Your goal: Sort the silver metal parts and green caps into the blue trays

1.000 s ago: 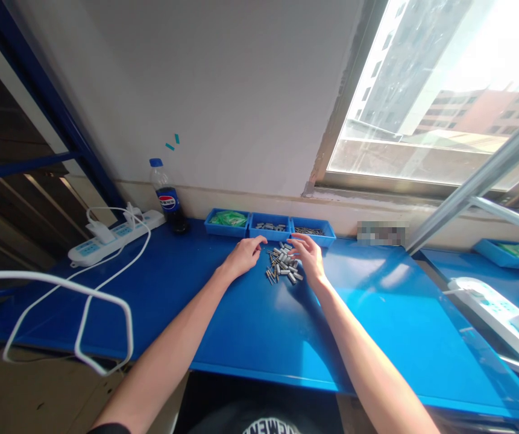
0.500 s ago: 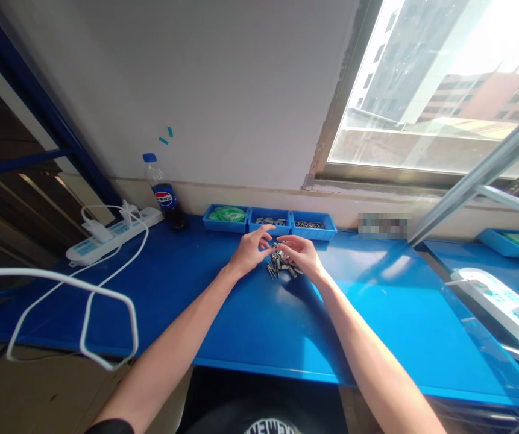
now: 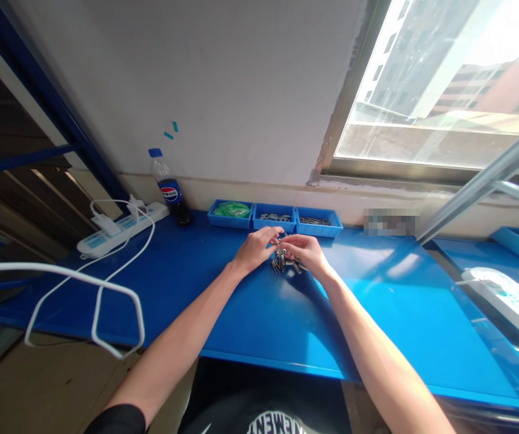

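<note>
Over a small pile of metal pins and short cylindrical metal pieces (image 3: 279,263), my two hands meet fingertip to fingertip. My left hand (image 3: 256,248) is pinched, thumb and forefinger close together; whatever lies between them is too small to name. My right hand (image 3: 305,251) pinches from the other side, and its fingers also hide what they hold. Just behind the hands are three blue bins in a row: the left bin (image 3: 229,223) with green plastic packets, the middle bin (image 3: 273,225) with short metal pieces, the right bin (image 3: 319,229) with thin metal pins.
A cola bottle (image 3: 173,193) stands against the wall at the left. Near it lies a white power strip (image 3: 123,228) with plugs, and a white cable (image 3: 138,313) loops over the table's left side. At the right, a metal bar (image 3: 462,193) slants across, with another power strip (image 3: 503,295) beyond.
My hands have come closer together and their fingers have closed into pinches at the same spot above the pile. The whole view has shifted slightly.
</note>
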Demonstrator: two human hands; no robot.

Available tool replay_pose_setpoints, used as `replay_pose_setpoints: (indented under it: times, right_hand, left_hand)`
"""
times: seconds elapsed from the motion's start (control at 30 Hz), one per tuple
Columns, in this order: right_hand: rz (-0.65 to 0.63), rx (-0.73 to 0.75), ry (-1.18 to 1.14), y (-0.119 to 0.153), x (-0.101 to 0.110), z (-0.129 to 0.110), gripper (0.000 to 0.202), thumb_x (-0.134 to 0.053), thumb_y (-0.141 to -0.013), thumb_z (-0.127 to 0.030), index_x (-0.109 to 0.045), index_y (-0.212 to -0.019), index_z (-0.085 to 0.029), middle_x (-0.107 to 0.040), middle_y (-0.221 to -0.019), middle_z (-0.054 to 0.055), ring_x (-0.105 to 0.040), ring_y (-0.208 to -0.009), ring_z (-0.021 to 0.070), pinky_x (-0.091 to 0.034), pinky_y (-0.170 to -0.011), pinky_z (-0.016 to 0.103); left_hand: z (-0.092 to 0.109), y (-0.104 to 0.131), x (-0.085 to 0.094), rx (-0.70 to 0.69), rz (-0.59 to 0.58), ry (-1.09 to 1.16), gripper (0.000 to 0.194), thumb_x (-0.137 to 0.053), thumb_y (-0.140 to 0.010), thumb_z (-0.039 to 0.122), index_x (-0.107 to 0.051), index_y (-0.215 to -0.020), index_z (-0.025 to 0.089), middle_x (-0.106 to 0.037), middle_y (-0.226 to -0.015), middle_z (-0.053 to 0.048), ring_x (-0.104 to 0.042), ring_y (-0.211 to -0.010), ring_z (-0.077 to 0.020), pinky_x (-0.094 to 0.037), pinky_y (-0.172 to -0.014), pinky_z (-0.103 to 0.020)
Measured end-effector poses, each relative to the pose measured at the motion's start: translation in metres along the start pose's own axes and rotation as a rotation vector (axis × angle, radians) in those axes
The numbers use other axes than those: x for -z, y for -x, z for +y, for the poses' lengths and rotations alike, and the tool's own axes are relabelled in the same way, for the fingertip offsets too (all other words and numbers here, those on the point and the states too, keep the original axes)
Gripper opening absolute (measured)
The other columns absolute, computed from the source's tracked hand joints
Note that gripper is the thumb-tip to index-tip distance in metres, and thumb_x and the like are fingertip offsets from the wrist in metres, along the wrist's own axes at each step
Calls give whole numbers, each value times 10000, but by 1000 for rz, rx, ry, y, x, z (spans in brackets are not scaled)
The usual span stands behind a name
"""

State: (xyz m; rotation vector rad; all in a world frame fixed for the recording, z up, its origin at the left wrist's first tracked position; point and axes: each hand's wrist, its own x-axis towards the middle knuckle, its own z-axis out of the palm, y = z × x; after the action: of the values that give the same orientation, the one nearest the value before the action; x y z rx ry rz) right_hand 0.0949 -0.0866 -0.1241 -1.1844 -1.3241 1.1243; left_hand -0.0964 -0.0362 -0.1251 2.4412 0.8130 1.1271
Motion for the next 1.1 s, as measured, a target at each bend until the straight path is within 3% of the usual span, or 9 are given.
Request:
replay_pose_setpoints:
  times: [0.2,0.3,0.4,0.5,0.83,0.97,1.1]
  right_hand:
    - [222,105,-9,-1,9,-4,347,-762,-810,-528,-801,-876,-189,-768,-819,102,-602,-586,193,-482,-531,336]
    - [342,148,-28,-3,15,-4,361,-720,-837,-506,-796,-1034,-213,-782,-1052,134,-686,-734,246,-566,-634,388]
    - [445,171,-74,-5,19,-2,495,-743,-804,-438,-729,-1255,-235,-681,-1376,132,-721,-1019,307,-615,-798,433]
    - [471,149,-120,-7,18,0,593,-751,-775,-397,-676,-1340,-230,-600,-1489,133,-712,-1118,331,-622,-864,451]
    - [420,114,-78,-6,16,5,536,-727,-781,-454,-691,-1255,-208,-697,-1337,140,-762,-890,275,-620,-738,399]
    - [395,111,-63,-6,14,4,494,-728,-786,-465,-709,-1204,-202,-719,-1286,137,-752,-828,248,-601,-706,375]
    - [348,84,-53,-4,12,1,414,-719,-802,-482,-735,-1125,-224,-771,-1146,112,-729,-779,234,-592,-694,372]
  left_hand:
    - [-5,-1,-1,54,-68,-59,241,-660,-932,190,-712,-1168,194,-764,-1141,-80,-733,-1051,-224,-583,-986,-357]
    - [-13,1,-3,41,-164,-92,243,-583,-975,178,-755,-1145,198,-774,-1198,-75,-719,-1140,-232,-556,-1055,-377]
    - [-22,3,-5,34,-250,-119,317,-546,-970,122,-767,-1180,205,-763,-1249,-72,-702,-1196,-235,-548,-1074,-380]
    - [-25,4,-5,35,-279,-160,352,-540,-947,83,-778,-1171,213,-762,-1251,-72,-702,-1190,-236,-550,-1065,-376]
    - [-21,4,1,97,-216,-224,209,-558,-957,120,-750,-989,198,-748,-1033,-87,-677,-1009,-241,-565,-944,-372]
    - [-23,4,-1,80,-192,-206,221,-516,-961,92,-698,-1026,199,-705,-974,-82,-662,-944,-223,-558,-888,-344]
    - [-21,2,-3,106,-89,-50,193,-545,-954,109,-677,-1064,197,-698,-966,-62,-680,-870,-187,-566,-851,-316]
